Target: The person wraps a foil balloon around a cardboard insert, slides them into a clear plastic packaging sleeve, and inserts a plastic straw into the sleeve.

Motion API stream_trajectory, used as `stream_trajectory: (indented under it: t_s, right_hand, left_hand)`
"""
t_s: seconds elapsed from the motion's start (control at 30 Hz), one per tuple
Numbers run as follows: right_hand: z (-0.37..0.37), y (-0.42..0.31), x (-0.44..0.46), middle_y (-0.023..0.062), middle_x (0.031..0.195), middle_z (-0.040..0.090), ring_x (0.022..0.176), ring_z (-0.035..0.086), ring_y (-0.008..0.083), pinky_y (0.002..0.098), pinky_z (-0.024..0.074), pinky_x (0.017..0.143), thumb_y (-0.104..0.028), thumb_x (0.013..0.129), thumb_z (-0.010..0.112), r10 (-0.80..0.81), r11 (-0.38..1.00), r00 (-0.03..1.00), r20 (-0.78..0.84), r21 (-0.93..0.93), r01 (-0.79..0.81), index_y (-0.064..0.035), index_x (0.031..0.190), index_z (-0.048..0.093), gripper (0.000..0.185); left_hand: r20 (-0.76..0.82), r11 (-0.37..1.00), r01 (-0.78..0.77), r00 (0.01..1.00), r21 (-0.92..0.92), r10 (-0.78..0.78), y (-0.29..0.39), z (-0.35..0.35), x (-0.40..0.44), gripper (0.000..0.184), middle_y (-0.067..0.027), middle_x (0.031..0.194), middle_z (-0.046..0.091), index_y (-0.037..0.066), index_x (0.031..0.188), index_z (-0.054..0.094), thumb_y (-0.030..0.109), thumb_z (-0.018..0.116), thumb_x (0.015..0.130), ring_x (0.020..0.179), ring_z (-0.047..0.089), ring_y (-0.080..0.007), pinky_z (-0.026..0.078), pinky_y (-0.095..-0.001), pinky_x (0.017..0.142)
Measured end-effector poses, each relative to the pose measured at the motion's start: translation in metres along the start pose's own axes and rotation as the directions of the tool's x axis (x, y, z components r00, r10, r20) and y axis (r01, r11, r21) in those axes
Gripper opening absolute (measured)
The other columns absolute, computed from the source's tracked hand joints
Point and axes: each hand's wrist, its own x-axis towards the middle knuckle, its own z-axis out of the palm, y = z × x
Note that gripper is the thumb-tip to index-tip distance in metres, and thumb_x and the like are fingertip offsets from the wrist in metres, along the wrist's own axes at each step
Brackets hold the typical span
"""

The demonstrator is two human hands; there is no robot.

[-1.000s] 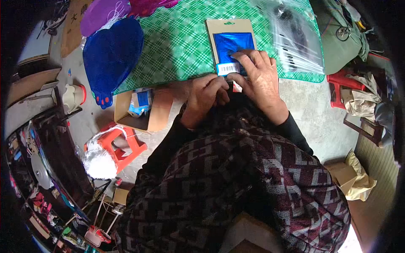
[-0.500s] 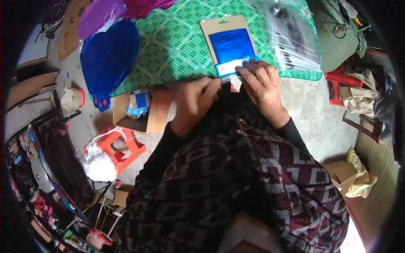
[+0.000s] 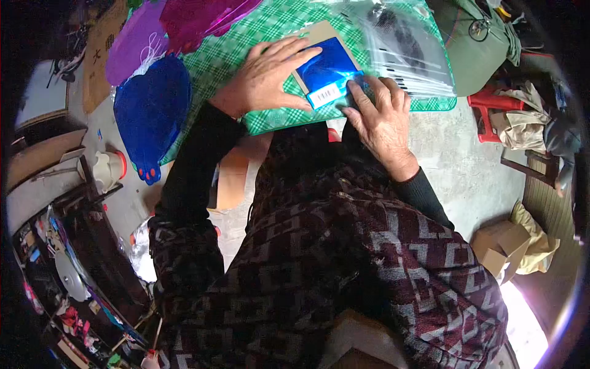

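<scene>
On a green checked tablecloth point(image 3: 270, 121) lies a beige card point(image 3: 321, 31) with a shiny blue foil packet point(image 3: 329, 60) on it. A blue-edged strip with a barcode label point(image 3: 326, 94) crosses the packet's lower end. My left hand point(image 3: 264, 77) lies spread at the left side of the card, its fingertips over the upper left of the packet. My right hand point(image 3: 384, 117) rests at the right end of the strip, fingers apart and bent, touching it.
Clear plastic sleeves point(image 3: 409, 55) lie on the table's right. Blue point(image 3: 150, 114), purple point(image 3: 132, 46) and magenta point(image 3: 196, 21) balloon-like shapes are at the left. A cardboard box point(image 3: 232, 178) stands below the table edge, and a red stool point(image 3: 485, 123) at the right.
My left hand has moved up from the table's front edge onto the card and spread out. The card and strip have tilted, and my right hand stays at the strip's right end.
</scene>
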Motion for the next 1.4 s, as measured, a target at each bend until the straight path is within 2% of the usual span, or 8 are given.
stream_trajectory:
  t_s: [0.13,0.47,0.67,0.8,0.97,1.13,1.3,1.4]
  right_hand:
    - [0.001,0.002,0.014,0.0086,0.148,0.046,0.136,0.04,0.0339,0.051,0.0318,0.107,-0.049,0.092,0.061,0.029,0.998,1.0,0.007,-0.048,-0.028,-0.0213,0.136,0.062,0.053]
    - [0.014,0.006,0.021,0.0089,0.16,0.033,0.151,0.023,0.0365,0.0549,0.0216,0.116,-0.059,0.094,0.052,-0.111,0.993,0.992,0.061,0.039,0.109,-0.0286,0.141,0.059,0.057]
    - [0.001,0.01,0.011,0.0078,0.155,0.042,0.148,0.029,0.0355,0.0544,0.0219,0.118,-0.051,0.095,0.056,-0.135,0.987,0.989,0.054,0.099,0.13,-0.0241,0.139,0.06,0.052]
    - [-0.002,0.027,-0.004,0.0054,0.147,0.053,0.145,0.036,0.0327,0.0526,0.0235,0.119,-0.042,0.095,0.061,-0.045,0.997,0.998,0.045,0.064,0.042,-0.017,0.135,0.062,0.048]
    - [-0.006,0.022,0.005,0.0031,0.139,0.06,0.142,0.041,0.0301,0.051,0.0249,0.119,-0.036,0.093,0.065,-0.057,0.993,0.998,0.021,0.104,0.054,-0.0117,0.131,0.064,0.045]
    - [0.001,0.024,0.01,0.0031,0.14,0.059,0.142,0.042,0.0286,0.0519,0.0248,0.119,-0.037,0.093,0.065,-0.093,0.991,0.996,0.016,0.1,0.091,-0.0118,0.129,0.064,0.044]
    - [-0.005,0.023,0.017,0.0031,0.141,0.059,0.142,0.043,0.0287,0.0516,0.025,0.119,-0.039,0.093,0.064,-0.081,0.994,0.995,0.065,0.078,0.075,-0.0126,0.129,0.064,0.045]
    - [-0.002,0.021,0.02,0.0032,0.139,0.059,0.141,0.043,0.0289,0.0517,0.025,0.119,-0.039,0.093,0.064,-0.078,0.993,0.996,0.044,0.097,0.073,-0.0129,0.129,0.064,0.044]
  left_hand:
    - [-0.017,0.995,0.053,0.998,0.085,-0.052,0.007,0.002,0.0,0.09,-0.0097,0.156,0.041,0.018,0.152,0.045,0.053,0.078,0.076,0.143,0.037,-0.028,0.027,-0.0449,0.112]
    - [-0.086,0.989,0.084,0.994,0.123,-0.073,0.015,0.008,-0.006,0.086,-0.0097,0.147,0.049,0.017,0.146,0.052,0.06,0.075,0.076,0.129,0.046,-0.0266,0.031,-0.0441,0.103]
    - [-0.146,0.988,0.079,0.988,0.136,-0.059,0.021,0.006,-0.006,0.081,-0.0092,0.139,0.051,0.014,0.14,0.057,0.059,0.075,0.076,0.12,0.048,-0.0258,0.033,-0.0419,0.099]
    - [-0.082,0.981,0.151,0.987,0.123,-0.142,0.026,0.005,-0.01,0.081,-0.0093,0.137,0.052,0.013,0.138,0.057,0.059,0.077,0.074,0.123,0.047,-0.0267,0.033,-0.0436,0.101]
    - [-0.114,0.995,0.087,0.99,0.054,-0.08,0.031,-0.007,0.006,0.085,-0.0091,0.145,0.048,0.017,0.144,0.053,0.059,0.077,0.074,0.135,0.042,-0.0288,0.029,-0.0478,0.109]
    - [0.022,0.998,-0.026,0.999,0.048,0.025,0.026,0.012,0.028,0.094,-0.0103,0.158,0.036,0.022,0.153,0.041,0.056,0.076,0.073,0.146,0.032,-0.031,0.02,-0.0544,0.117]
    - [0.06,0.999,-0.002,0.998,0.042,0.0,0.023,0.018,0.028,0.095,-0.0092,0.163,0.029,0.024,0.156,0.037,0.057,0.073,0.075,0.152,0.024,-0.0302,0.013,-0.0549,0.121]
    - [0.038,0.997,0.009,0.999,0.077,-0.012,0.024,0.021,0.026,0.094,-0.0079,0.161,0.033,0.024,0.154,0.039,0.062,0.071,0.075,0.151,0.026,-0.0293,0.015,-0.0546,0.12]
